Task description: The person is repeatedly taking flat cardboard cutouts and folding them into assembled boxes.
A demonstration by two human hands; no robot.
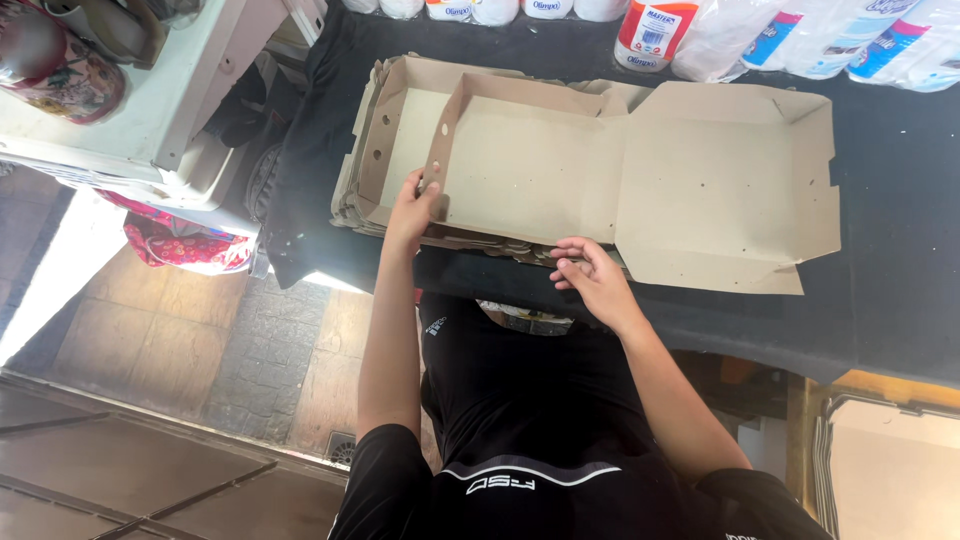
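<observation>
Cardboard box (600, 170), plain brown, lies open and half folded on the black cloth (900, 250) in front of me. Its base sits to the left with one side wall standing up; the lid spreads flat to the right, its flaps turned up a little at the far edge and the right edge. Small round holes dot the panels, and a larger one shows in the standing wall. The box rests on top of a stack (350, 200) of flat, unfolded blanks of the same cardboard, whose edges stick out to the left and along the near side.

My left hand (410, 205) pinches the near end of the standing side wall, thumb on the inner face, fingers closed round the outside, so the grip is narrow and holds the cardboard. My right hand (590, 275) lies at the near edge of the box, fingers curled loosely and touching the front rim where it meets the stack; I cannot tell whether it grips the edge or only rests on it.

Beyond the box, along the far edge of the cloth, stand white bottles (655, 30) and plastic-wrapped packs (850, 40). A white cabinet (150, 110) stands to the left.
</observation>
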